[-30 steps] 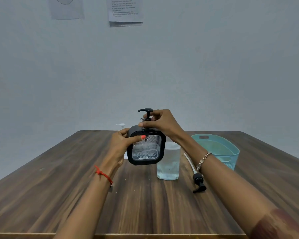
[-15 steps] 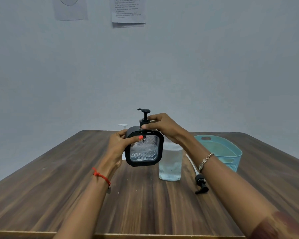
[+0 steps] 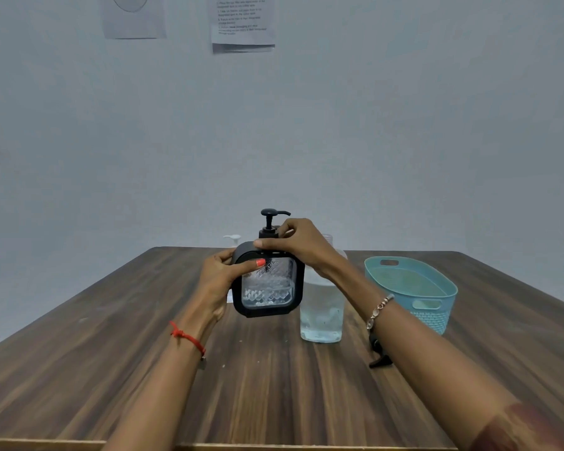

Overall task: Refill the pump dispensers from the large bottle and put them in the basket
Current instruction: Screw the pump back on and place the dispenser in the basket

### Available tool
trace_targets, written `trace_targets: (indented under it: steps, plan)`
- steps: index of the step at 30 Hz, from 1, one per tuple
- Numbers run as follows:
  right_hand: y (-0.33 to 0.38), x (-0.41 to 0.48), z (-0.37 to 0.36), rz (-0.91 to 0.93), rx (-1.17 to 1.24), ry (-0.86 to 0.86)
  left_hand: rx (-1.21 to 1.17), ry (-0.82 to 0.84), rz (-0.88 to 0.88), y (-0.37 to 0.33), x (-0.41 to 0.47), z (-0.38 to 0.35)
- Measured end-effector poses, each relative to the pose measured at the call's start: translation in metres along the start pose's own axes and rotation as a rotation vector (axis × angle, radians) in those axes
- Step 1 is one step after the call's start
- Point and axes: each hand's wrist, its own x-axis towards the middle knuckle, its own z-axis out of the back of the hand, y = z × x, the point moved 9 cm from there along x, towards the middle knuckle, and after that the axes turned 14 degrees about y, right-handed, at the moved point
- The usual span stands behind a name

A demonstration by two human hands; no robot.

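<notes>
A square black pump dispenser (image 3: 269, 292) with a clear patterned window is held above the table, liquid in its lower part. My left hand (image 3: 220, 278) grips its left side. My right hand (image 3: 302, 244) is closed around the collar of its black pump head (image 3: 271, 219), whose spout points right. Behind it stands the large clear bottle (image 3: 321, 315), open-topped and partly full of clear liquid. A teal basket (image 3: 414, 292) sits to the right, nothing visible inside it. A loose black pump (image 3: 376, 351) lies on the table, mostly hidden by my right forearm.
A white pump top (image 3: 232, 238) shows behind the black dispenser at the table's far edge; its bottle is hidden. The wooden table (image 3: 111, 369) stretches to a grey wall with two paper sheets (image 3: 241, 22) pinned high.
The pump head has turned: its spout pointed left, now it points right. My right hand shifted its hold around the collar. The dispenser stays at about the same height.
</notes>
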Motion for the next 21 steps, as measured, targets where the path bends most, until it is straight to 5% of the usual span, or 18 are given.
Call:
trace_targets:
  steps: [5, 21]
  plan:
    - [0.009, 0.0, -0.009, 0.056, 0.122, 0.114, -0.014, 0.01, 0.004, -0.001, -0.002, 0.001]
    - [0.018, -0.015, -0.007, -0.049, -0.183, -0.576, 0.103, -0.217, -0.057, -0.007, -0.006, 0.007]
